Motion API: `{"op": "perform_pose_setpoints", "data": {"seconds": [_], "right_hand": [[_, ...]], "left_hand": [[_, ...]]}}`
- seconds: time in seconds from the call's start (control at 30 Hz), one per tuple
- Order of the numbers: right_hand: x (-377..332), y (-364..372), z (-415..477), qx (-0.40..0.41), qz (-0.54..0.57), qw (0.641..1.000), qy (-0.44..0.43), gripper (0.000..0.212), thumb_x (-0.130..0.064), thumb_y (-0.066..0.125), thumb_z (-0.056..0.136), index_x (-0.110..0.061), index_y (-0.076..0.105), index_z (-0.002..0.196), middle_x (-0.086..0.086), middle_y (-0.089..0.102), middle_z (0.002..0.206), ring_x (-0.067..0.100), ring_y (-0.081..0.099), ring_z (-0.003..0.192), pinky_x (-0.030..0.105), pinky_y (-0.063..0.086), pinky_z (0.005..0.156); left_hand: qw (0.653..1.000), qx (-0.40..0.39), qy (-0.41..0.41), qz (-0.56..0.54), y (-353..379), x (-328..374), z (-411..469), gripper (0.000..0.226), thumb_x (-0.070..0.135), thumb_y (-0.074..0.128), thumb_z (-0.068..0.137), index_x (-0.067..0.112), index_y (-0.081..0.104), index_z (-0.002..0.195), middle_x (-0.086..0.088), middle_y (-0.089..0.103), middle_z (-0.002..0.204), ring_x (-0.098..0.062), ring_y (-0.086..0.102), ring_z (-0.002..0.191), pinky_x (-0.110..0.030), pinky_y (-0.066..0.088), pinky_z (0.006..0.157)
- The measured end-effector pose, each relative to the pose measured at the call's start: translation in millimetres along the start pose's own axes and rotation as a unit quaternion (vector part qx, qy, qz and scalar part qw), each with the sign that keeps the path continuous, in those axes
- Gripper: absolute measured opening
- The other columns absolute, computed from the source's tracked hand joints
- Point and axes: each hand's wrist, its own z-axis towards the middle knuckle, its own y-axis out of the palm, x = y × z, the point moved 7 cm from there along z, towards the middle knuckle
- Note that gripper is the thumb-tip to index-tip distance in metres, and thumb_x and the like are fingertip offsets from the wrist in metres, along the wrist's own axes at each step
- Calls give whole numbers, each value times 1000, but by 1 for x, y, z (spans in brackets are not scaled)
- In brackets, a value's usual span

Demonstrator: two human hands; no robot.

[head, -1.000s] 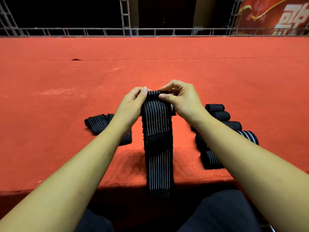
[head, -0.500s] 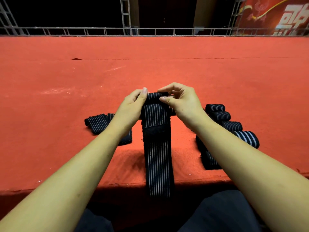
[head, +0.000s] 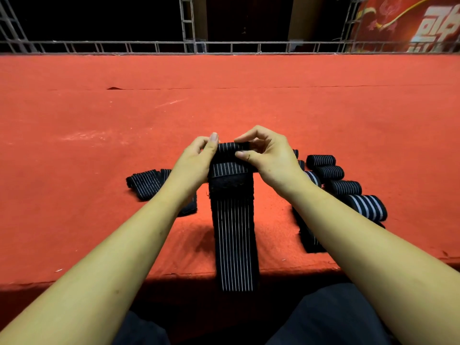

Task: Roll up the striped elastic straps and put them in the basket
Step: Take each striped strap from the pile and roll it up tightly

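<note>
Red carpet (head: 99,135) covers a broad raised platform, backed by a grey metal truss railing (head: 149,47) and a red banner with pale lettering (head: 410,23). Near the front edge, a seated person grips a black elastic strap (head: 234,232) with thin white lengthwise stripes. Its far end is wound into a small tight roll (head: 230,146) caught between both hands, while the rest lies flat toward the camera and hangs over the platform's lip. The left hand (head: 196,165) clasps the roll's left end, thumb raised beside it and fingers curled behind. The right hand (head: 271,158) pinches the right end, forefinger on top and thumb pressed to the near side. Both forearms reach forward, converging on the roll. A fuzzy plain black fastening patch (head: 230,183) crosses the strap just below the roll. To the right sits a row of rolled striped straps (head: 343,188), one with broader white bands. To the left, flat unrolled striped straps (head: 144,181) lie partly hidden under the left forearm.
</note>
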Motion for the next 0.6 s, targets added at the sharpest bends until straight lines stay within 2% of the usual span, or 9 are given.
{"op": "perform_pose_setpoints", "data": {"seconds": [0.03,0.1,0.2,0.27,0.33,0.43,0.5,0.53,0.6], "right_hand": [[2,1,0,0,-3,1000,2,26,10,69,83,-15,66,86,4,70,84,14,65,81,40,56,81],[5,2,-1,-2,2,1000,8,26,10,70,81,-16,65,83,3,71,86,14,65,84,40,56,84],[9,2,-4,-13,33,999,25,9,-7,71,88,-14,69,92,7,69,86,14,63,84,36,54,79],[14,2,-5,-13,32,998,44,12,-18,66,94,-12,69,104,21,69,93,17,62,88,47,57,82],[17,2,-5,-12,7,999,45,16,-17,61,97,-10,67,110,22,70,102,17,63,90,51,56,85],[14,-3,-5,5,8,1000,22,15,-5,63,94,-9,67,108,17,72,98,16,66,88,44,57,85],[15,-5,-6,10,4,1000,19,17,0,67,89,-10,68,103,13,71,92,16,66,83,41,57,84],[16,-5,-7,8,5,1000,22,19,3,69,87,-9,69,101,11,70,91,15,64,81,39,57,84],[18,-3,-8,1,8,1000,25,19,4,72,83,-6,70,100,4,69,88,11,63,79,33,58,82]], "left_hand": [[1000,-5,-2,22,1,0,0,39,54,46,100,21,66,103,5,68,87,-9,62,76,-31,49,70],[999,-8,22,37,1,3,-2,34,47,48,101,18,66,103,6,67,87,-6,60,76,-26,48,68],[997,-13,70,33,1,8,-3,13,30,53,102,20,61,106,3,65,95,-4,60,83,-23,50,73],[993,-40,98,44,5,9,-6,7,20,54,102,24,58,107,5,63,99,0,58,82,-17,50,71],[991,-54,111,47,8,8,-7,12,15,55,101,24,56,109,8,61,101,1,57,84,-17,50,74],[997,-19,63,27,7,4,-6,14,33,55,101,25,58,111,6,64,101,-5,60,89,-24,51,77],[999,2,3,51,7,-3,-5,32,49,48,100,22,62,108,6,65,96,-7,60,84,-26,46,71],[998,6,-12,61,7,-6,-5,37,53,45,100,21,64,105,6,65,93,-7,59,81,-27,45,70],[1000,-2,-17,20,9,-11,-5,34,54,49,99,24,65,97,7,66,89,-7,60,80,-29,48,75]]}}
